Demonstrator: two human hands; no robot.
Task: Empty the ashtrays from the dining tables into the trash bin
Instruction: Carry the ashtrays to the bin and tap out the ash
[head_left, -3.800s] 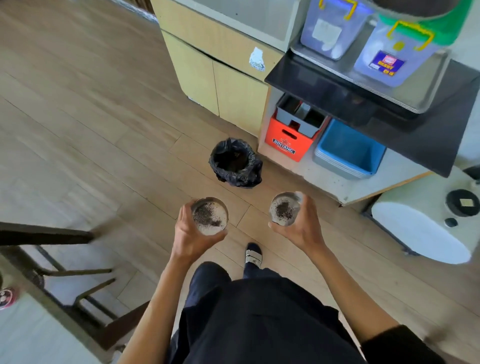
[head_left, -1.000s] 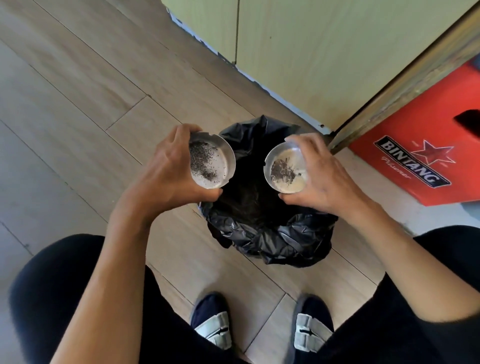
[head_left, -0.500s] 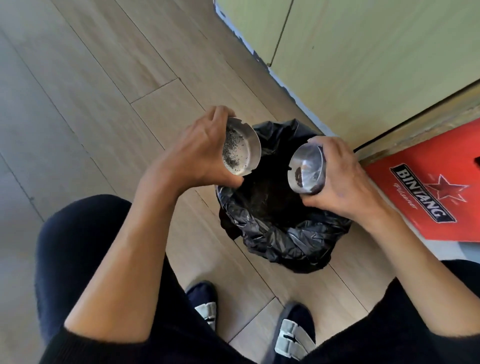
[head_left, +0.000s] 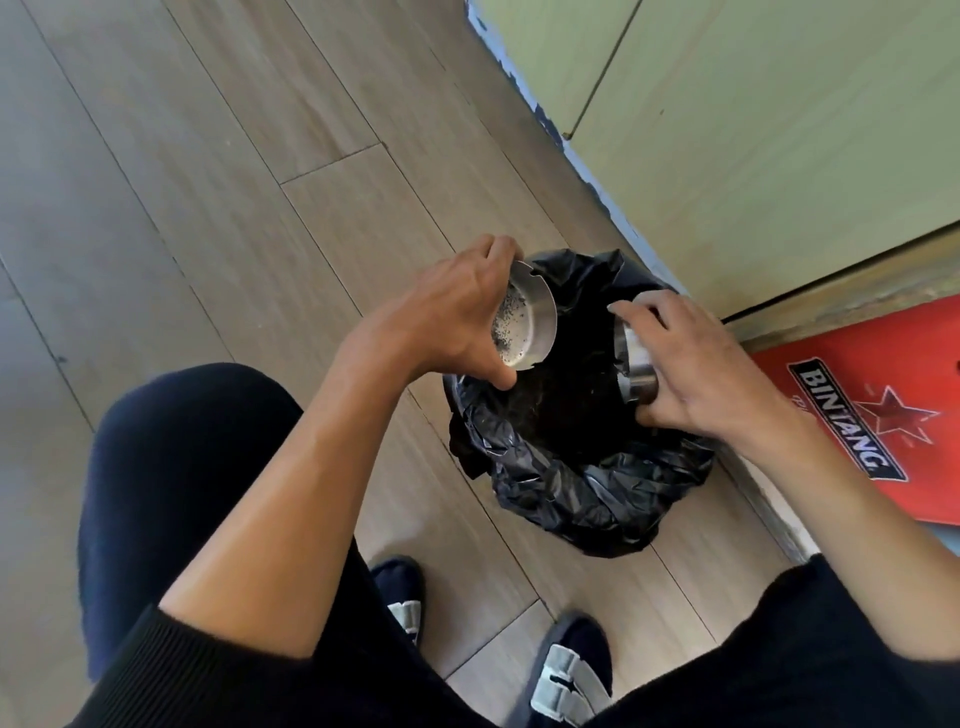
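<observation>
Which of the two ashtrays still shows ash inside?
The left hand's ashtray: grey specks cling to its visible bowl. The right hand's ashtray shows only its metal outside.

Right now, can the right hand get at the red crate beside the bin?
Probably not freely: the right hand grips an ashtray over the bin. The crate lies close on that side, with nothing between.

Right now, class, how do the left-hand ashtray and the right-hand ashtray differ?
The left ashtray is tilted partway, its inside showing with ash specks clinging; the right ashtray is tipped further, showing only its outer wall. The left hand grips from behind; the right hand wraps over its one. Both are metal, over the bin.
</observation>
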